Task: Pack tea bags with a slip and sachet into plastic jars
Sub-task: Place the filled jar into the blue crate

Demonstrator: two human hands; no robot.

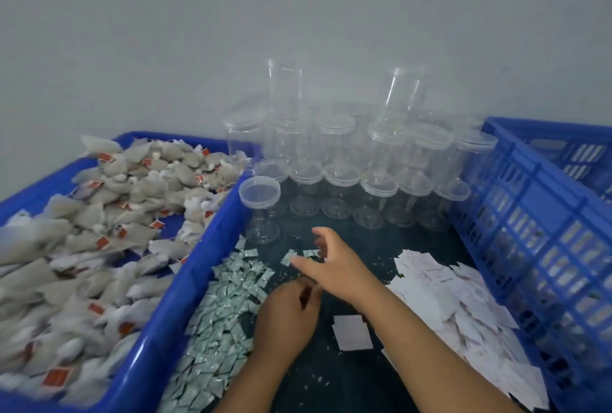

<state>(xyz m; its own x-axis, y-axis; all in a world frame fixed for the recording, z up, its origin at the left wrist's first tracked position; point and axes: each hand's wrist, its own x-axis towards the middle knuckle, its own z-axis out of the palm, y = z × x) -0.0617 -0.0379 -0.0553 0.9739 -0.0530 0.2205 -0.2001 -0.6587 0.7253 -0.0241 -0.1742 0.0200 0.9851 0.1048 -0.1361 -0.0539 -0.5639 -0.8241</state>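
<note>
1. Blur smears the right hand (334, 267): fingers straight and spread wide, tips over a loose sachet (286, 257) just in front of the open jar (259, 192); contact unclear.
2. Left hand (291, 308) sits nearer than the jar, fingers curled inward; cannot tell if they hold anything.
3. Tea bags (99, 247), soft mesh pouches with red tags, fill a blue tub (185, 280) left of the jar; the frame cuts off the tub.
4. Sachet pile (222, 320), crinkly green-white squares, front-left of the jar.
5. Paper slips (463, 306), flat and white, heaped front-right of the jar; print unreadable.
6. Clear plastic jars (344, 177), lidded cylinders, behind and right of the jar; slotted blue crate (536, 213) far right, contents hard to make out.
</note>
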